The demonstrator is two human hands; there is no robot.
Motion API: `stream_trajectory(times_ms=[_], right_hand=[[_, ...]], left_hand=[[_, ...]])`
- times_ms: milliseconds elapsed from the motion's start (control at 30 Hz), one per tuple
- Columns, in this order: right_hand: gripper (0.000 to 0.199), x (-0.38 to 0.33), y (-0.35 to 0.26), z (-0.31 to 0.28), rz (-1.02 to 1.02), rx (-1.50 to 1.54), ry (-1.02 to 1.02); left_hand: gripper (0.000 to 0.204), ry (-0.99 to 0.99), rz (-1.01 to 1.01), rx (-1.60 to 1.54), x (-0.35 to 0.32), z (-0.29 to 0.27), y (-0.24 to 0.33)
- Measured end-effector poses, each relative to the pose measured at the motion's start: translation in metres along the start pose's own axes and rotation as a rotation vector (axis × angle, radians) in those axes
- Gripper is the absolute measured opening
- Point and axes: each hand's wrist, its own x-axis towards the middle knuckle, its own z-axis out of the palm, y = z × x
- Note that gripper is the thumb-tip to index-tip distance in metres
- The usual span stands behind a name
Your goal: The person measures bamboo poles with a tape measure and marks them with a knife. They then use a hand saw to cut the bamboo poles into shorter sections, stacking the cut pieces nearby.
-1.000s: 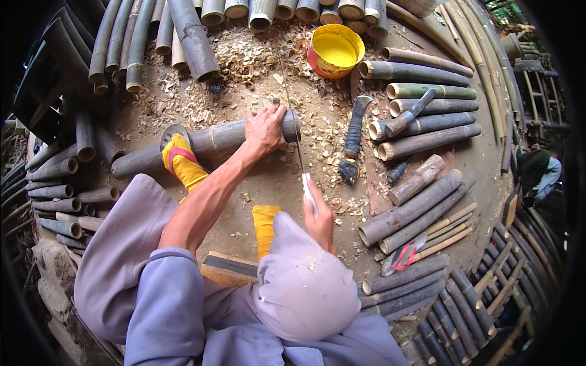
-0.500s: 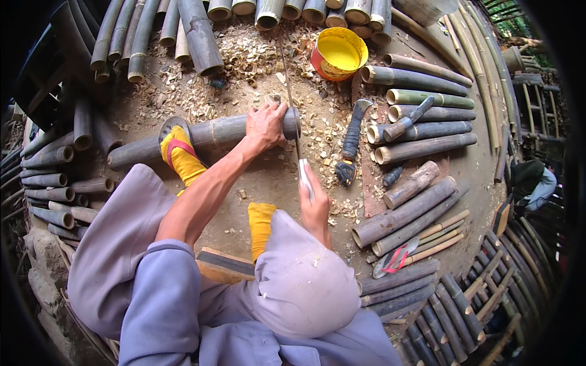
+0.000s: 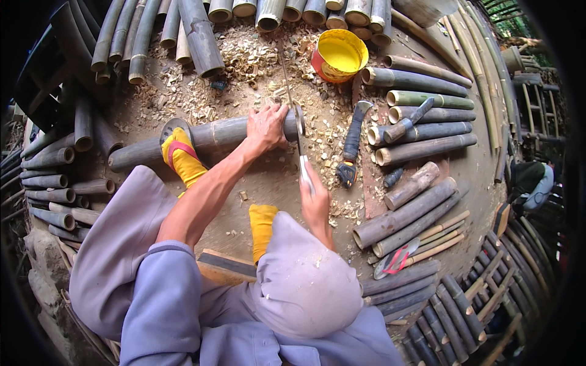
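Observation:
A dark bamboo pole (image 3: pixel 213 133) lies crosswise on the ground. My left hand (image 3: pixel 267 127) is wrapped over it near its right end, holding it down. My right hand (image 3: pixel 315 201) is closed around the pale handle of a saw (image 3: pixel 304 169), whose long thin blade crosses the pole just right of my left fingers. At the cut, a narrow bamboo ring (image 3: pixel 299 119) leans slightly away from the pole's end. My left foot (image 3: pixel 182 152), in a yellow sock and a sandal, rests against the pole farther left.
Wood shavings (image 3: pixel 244 64) cover the ground ahead. A yellow paint bucket (image 3: pixel 339 55) stands beyond the saw. On the right lie a black-handled hatchet (image 3: pixel 352 137), a knife (image 3: pixel 408 120) on cut bamboo pieces (image 3: pixel 427 143), and a loose sandal (image 3: pixel 395 259). More bamboo (image 3: pixel 55 177) is stacked left.
The saw and my right hand have shifted slightly. A gap has opened at the cut, and the narrow end ring now tilts away from the pole. My left hand stays put.

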Motion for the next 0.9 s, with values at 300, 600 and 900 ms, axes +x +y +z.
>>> stream_trajectory(times_ms=[300,600,900], right_hand=[[0.04,-0.127,0.006,-0.078,0.007,-0.023,0.201],[0.043,-0.194,0.037,-0.18,0.191,-0.613,0.781],[0.049,-0.193,0.105,-0.214,0.617,-0.73,0.728]], left_hand=[[0.087,-0.052,-0.012,0.003,-0.005,-0.002,-0.001],[0.092,-0.128,0.037,-0.113,-0.01,-0.014,-0.021],[0.075,-0.244,-0.006,0.079,-0.01,-0.146,-0.109]])
